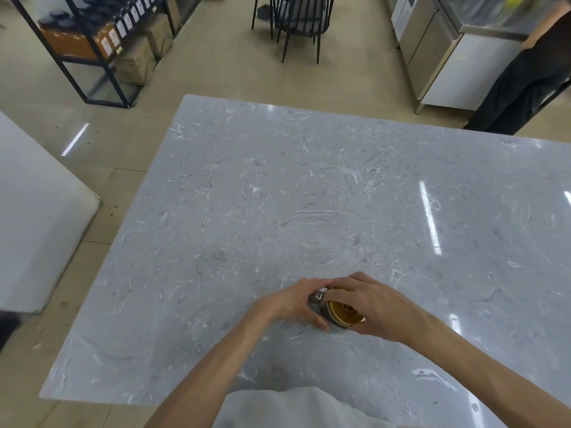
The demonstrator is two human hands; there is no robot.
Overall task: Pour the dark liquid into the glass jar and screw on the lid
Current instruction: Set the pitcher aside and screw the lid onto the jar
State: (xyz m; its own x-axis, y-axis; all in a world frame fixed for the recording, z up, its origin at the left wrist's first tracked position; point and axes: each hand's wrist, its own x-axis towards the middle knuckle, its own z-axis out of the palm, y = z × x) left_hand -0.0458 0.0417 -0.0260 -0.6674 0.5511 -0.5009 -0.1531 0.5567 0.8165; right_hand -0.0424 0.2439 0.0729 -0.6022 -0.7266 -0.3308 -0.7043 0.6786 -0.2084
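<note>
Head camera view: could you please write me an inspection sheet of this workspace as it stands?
Surface: grey marble table, glossy with light reflections.
Job's things: glass jar near the front edge, gold lid on top; contents hidden.
Clutter: nothing seen on the table.
Grippers: left hand wraps the jar; right hand grips the lid.
Cables: nothing seen.
Surroundings: black shelf with boxes far left, black chair beyond the table, steel cabinets and a standing person far right.

Glass jar (316, 299) mostly behind both hands
</note>
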